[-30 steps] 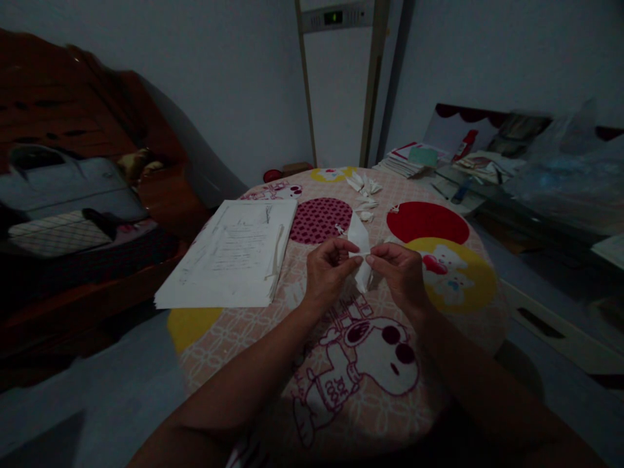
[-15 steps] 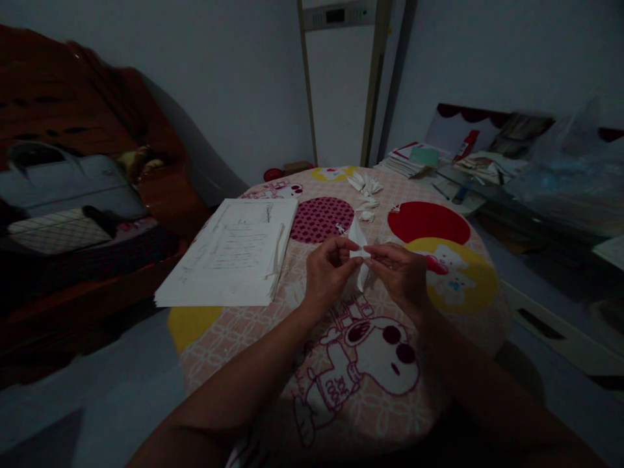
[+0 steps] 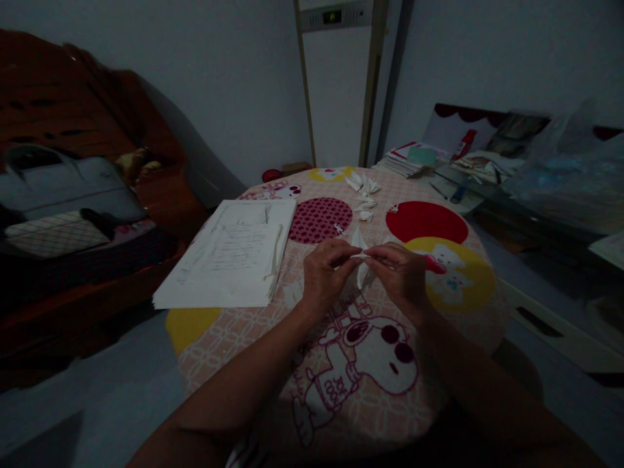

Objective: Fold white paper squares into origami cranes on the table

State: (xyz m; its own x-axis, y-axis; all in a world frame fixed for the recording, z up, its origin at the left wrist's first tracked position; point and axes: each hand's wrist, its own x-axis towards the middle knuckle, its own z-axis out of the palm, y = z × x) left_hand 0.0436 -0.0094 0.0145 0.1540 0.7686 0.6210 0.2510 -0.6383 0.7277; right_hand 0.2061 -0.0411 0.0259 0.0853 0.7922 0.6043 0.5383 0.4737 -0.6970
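A small piece of folded white paper (image 3: 359, 242) is held above the round table (image 3: 234, 344), its pointed ends showing above and below my fingers. My left hand (image 3: 327, 273) pinches its left side between thumb and fingertips. From the right, my right hand (image 3: 400, 273) pinches the same paper, and the fingertips of both hands nearly meet at its middle. Beyond the hands lie several crumpled or folded white paper pieces (image 3: 363, 183). To the left of my left hand is a stack of white paper sheets (image 3: 219, 260) with writing on top.
A patterned cloth covers the table. At the right stands a glass-topped side unit with papers (image 3: 402, 162), a red bottle (image 3: 464, 144) and a clear plastic bag (image 3: 560, 169). On the left, a wooden bench (image 3: 160, 185) holds a grey bag (image 3: 73, 185). A tall white appliance (image 3: 336, 91) stands behind.
The paper's middle is pressed narrower between my fingertips, and its upper point stands lower. Both hands stay nearly in place, and the camera view has shifted slightly.
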